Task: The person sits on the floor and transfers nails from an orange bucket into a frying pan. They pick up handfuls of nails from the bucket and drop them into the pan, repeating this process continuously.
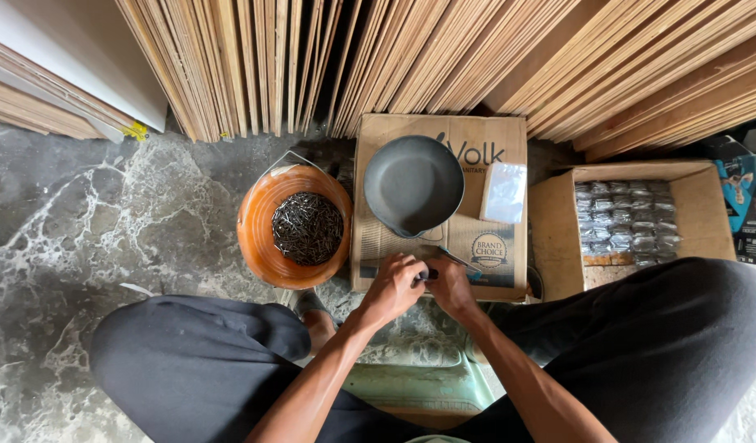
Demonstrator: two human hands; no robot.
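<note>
Left hand [392,287] and right hand [450,287] pinch small dark object [427,275] | likely light, stiff; fingertip grip | round dark metal pan [413,184] at 12 o'clock

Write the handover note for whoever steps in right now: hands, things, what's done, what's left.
Left hand and right hand: together at the near edge of the flat carton, fingers closed on a small dark item; what it is cannot be told.
Things: grey bowl, empty, on the carton; clear packet beside it; orange bucket of nails on the left; open box of filled packets on the right.
Done: the box holds rows of packets.
Left: many nails remain in the bucket; the bowl holds none.
</note>
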